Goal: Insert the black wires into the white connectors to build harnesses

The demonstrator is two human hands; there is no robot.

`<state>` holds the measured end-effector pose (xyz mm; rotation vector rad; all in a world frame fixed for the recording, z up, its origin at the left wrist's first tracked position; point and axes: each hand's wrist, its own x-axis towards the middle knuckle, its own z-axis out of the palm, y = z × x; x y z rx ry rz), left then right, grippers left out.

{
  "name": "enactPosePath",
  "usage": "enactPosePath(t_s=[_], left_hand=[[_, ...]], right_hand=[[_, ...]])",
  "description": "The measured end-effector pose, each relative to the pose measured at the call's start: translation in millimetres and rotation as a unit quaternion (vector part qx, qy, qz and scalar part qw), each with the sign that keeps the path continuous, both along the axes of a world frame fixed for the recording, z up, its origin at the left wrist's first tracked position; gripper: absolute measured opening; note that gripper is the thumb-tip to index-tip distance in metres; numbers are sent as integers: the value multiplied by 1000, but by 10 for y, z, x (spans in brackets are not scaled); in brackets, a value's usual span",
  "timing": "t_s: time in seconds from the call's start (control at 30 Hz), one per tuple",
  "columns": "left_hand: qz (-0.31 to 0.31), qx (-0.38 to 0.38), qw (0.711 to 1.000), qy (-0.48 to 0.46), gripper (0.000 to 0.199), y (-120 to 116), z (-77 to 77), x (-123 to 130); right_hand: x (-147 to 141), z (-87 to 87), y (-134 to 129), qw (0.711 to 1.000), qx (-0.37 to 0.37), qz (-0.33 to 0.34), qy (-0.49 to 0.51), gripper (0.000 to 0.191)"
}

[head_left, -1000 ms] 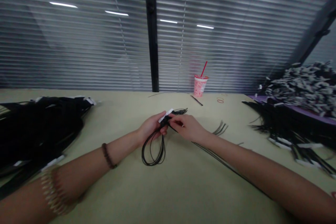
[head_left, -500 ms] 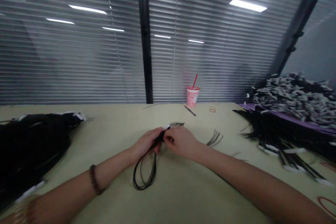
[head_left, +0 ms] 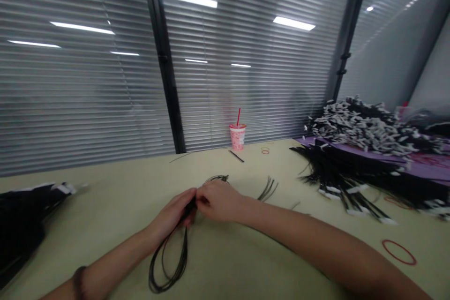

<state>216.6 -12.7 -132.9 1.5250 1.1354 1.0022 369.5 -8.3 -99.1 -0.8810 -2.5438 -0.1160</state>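
In the head view, at lower centre, my left hand grips the looped black wires, and my right hand pinches the same bundle (its fingertips are mostly hidden), touching my left.

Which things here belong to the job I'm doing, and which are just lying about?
Likely job: looped black cables in left hand and right hand; black pile; white-tipped heap.
Probably lying about: pink cup; thin dark stick; red ring.
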Motion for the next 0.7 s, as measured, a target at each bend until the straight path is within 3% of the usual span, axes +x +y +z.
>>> enactPosePath(t_s=[0.37, 0.7], left_hand=[[-12, -16, 1000, 5, 37, -50, 55, 15], [-23, -28, 999, -18, 37, -56, 80, 35]], right_hand=[[-8, -23, -9, 999, 33, 7, -12, 21], [13, 35, -16, 998, -5, -40, -50, 20]])
